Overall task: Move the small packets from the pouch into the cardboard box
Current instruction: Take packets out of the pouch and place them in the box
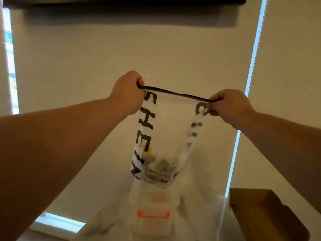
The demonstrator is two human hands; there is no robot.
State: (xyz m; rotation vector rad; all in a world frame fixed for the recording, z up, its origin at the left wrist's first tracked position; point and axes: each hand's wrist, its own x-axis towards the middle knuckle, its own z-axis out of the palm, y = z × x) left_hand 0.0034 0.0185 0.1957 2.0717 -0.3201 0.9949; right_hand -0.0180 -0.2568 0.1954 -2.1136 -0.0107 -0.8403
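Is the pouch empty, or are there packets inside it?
Not empty. Through the clear pouch, small dark packets show, gathered at its bottom. How many there are cannot be told.

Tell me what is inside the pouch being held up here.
Through the translucent pouch, a clump of small packets sits at the bottom, mostly dark, with a yellow bit at its left. The frosted plastic blurs them, so their number cannot be told.
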